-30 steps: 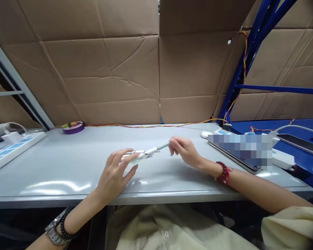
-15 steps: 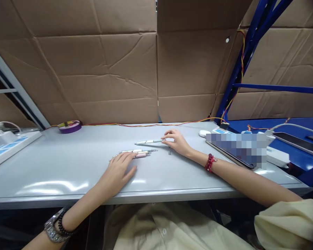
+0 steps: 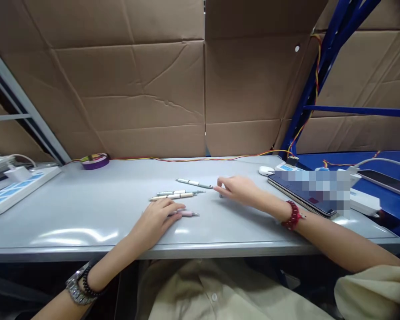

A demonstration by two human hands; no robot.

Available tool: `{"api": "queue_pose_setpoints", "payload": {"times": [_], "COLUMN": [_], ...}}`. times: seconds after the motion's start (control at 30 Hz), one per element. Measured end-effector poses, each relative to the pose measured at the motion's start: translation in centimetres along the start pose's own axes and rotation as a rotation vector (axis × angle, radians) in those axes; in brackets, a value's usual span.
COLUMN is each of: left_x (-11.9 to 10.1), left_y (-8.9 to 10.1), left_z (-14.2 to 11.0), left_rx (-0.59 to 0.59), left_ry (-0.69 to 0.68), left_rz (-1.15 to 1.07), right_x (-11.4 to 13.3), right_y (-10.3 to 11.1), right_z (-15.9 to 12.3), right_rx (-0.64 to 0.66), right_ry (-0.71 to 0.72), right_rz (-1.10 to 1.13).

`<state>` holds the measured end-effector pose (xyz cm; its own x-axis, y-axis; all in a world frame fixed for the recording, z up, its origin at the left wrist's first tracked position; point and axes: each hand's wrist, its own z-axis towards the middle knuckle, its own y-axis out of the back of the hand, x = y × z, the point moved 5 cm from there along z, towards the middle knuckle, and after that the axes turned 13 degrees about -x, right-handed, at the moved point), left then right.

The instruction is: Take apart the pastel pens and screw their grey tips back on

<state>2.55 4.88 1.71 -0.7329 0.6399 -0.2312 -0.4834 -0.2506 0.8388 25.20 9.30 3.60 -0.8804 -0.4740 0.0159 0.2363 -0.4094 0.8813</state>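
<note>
- Four slim pens are being shown on the grey counter [image 3: 96, 195], all lying on their sides.
- The pink pen [image 3: 186, 214], nearest the counter's front edge, is being partly covered by the left hand [image 3: 153, 222]; its fingers are being held bent, with index finger and thumb about the barrel, but whether a firm grip is being applied cannot be told.
- The cream pen [image 3: 176, 196] and the white-and-green pen [image 3: 171, 193] are being seen side by side, just beyond the left fingertips.
- The pale green pen [image 3: 193, 182] is being set apart, farther back and slightly slanted; its right end is being met or nearly met by the curled fingers of the right hand [image 3: 240, 190]. Contact and closure cannot be told.
- By appearance, each barrel is being judged light, stiff and smooth, likely to roll or slip under a sideways push; the narrow metallic end is being judged the more delicate part.
- The best hold is being judged a light pinch across the mid-barrel, near the balance point, rather than at the narrow end.
- The far side is being bordered by a purple tape roll [image 3: 95, 164] and a white mouse [image 3: 266, 170].
</note>
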Motion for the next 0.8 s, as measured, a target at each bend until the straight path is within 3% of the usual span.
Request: {"api": "queue_pose_setpoints", "payload": {"times": [0.1, 0.33, 0.57, 0.8], "left_x": [-0.3, -0.5, -0.6, -0.8], "left_y": [0.2, 0.5, 0.5, 0.7], "left_z": [0.0, -0.1, -0.3, -0.4], "left_rx": [-0.007, -0.050, -0.054, -0.082], "left_ry": [-0.012, -0.006, 0.002, -0.050], "left_rz": [-0.034, -0.085, -0.123, -0.161], "right_x": [1.3, 4.0, 4.9, 5.7], "right_y": [-0.8, -1.2, 1.0, 1.0], "right_z": [-0.7, -1.4, -1.9, -1.6], "right_rx": [0.015, -0.116, -0.331, -0.328], "right_ry": [0.056, 0.231, 0.144, 0.148], "right_rz": [0.023, 0.415, 0.777, 0.829]}}
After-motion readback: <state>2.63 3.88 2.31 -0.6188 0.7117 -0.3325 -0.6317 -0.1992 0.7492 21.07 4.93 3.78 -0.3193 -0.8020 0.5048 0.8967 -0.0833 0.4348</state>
